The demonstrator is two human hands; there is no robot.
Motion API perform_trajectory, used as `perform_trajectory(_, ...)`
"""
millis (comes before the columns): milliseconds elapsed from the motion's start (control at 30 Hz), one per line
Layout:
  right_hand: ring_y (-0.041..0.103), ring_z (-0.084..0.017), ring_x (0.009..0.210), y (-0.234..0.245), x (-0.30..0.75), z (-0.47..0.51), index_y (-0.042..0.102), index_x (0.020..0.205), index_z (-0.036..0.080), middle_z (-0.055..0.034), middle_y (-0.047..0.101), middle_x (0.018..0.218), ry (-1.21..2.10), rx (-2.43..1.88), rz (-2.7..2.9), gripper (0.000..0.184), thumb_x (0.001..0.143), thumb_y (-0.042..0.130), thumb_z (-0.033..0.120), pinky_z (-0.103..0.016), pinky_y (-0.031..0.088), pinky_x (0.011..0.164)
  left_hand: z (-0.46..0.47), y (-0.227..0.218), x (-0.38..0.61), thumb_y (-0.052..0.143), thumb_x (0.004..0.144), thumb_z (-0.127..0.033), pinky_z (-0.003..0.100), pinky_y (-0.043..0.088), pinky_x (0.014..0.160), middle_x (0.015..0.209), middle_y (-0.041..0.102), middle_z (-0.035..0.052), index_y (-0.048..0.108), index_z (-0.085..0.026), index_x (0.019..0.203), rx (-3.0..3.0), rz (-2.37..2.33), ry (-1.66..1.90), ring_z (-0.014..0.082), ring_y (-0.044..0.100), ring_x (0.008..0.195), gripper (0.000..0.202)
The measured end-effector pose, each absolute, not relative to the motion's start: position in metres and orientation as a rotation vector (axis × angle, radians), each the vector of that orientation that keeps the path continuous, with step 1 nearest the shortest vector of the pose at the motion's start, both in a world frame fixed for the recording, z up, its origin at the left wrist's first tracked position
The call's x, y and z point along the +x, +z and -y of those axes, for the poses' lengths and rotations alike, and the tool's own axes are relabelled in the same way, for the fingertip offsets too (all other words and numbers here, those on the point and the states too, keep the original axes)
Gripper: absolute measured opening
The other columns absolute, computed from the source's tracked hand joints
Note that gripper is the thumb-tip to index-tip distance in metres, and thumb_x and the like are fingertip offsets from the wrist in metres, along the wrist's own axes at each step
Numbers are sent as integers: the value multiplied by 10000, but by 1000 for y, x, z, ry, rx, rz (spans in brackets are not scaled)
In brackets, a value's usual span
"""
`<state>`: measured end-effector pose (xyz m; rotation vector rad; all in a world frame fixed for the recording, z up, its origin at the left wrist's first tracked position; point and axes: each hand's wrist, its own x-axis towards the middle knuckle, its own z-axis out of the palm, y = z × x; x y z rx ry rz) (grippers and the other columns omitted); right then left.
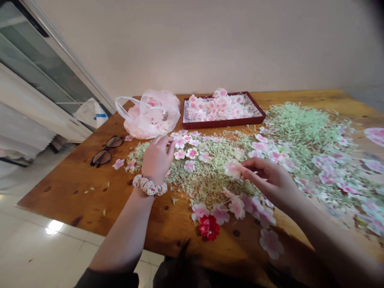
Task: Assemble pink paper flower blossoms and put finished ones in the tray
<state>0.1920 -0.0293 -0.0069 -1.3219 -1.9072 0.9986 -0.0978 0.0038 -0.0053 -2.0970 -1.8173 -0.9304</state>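
Observation:
Between the thumb and fingers of my right hand (267,176) is a pale pink artificial flower petal piece (232,168), held just above the pile of small green stamens (207,176). My left hand (159,156), with a patterned scrunchie (149,186) on its wrist, is over the left part of that pile. Its fingertips are partly hidden, so I cannot tell whether they grip anything. Beside them lie several small pink-and-white flowers (192,153). A red flower (209,228) rests near the table's front edge, touching larger pink petal pieces (220,214).
A dark red tray (223,123) of finished-looking pink flowers stands at the back, beside a sheer mesh bag (156,108) holding more petals. Eyeglasses (107,151) lie on the left of the wooden table (69,200). Green stamens (303,124) are heaped at the right.

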Motion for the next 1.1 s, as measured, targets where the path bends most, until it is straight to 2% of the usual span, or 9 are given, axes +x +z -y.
perform_trajectory(200,552,-126,650,-8,192,29,585,863,191,-27,614,765,1000,-1324,1928,252,891,503,428,-243,441,557,-1,-4,-94,545,856,-247,260,487,683,794,695,35,631,-155,788,-2149,1800,-1076,148,638,710,143)
perform_trajectory(433,554,-123,656,-8,192,30,587,871,193,-25,614,768,986,-1311,1961,244,892,504,422,-242,442,567,-3,-8,-85,483,884,-231,306,473,755,857,645,58,575,-151,760,-2431,1788,-772,173,603,809,174)
perform_trajectory(600,556,-125,661,-7,191,30,593,874,193,-25,615,771,973,-1307,1972,246,894,501,420,-245,443,575,-4,-12,-82,463,888,-250,328,472,785,1002,569,77,532,-159,808,-2524,1823,-645,185,577,880,139)
perform_trajectory(767,554,-121,648,-5,190,31,594,869,190,-23,620,762,958,-1295,1978,239,892,502,410,-242,442,571,-4,-14,-81,406,912,-244,326,474,767,1051,556,89,520,-153,845,-2614,1836,-536,191,571,898,160)
perform_trajectory(967,562,-130,652,-4,189,31,600,853,186,-32,633,757,939,-1291,1974,234,885,508,399,-240,448,573,-4,-12,-78,358,933,-244,313,460,706,983,602,89,546,-141,918,-2686,1793,-356,187,586,838,215)
perform_trajectory(1100,567,-130,657,-6,189,29,599,862,188,-35,638,768,941,-1290,1984,226,890,502,391,-234,453,572,-2,-10,-77,321,947,-274,310,438,643,868,630,88,547,-132,999,-2678,1759,-182,187,591,746,272)
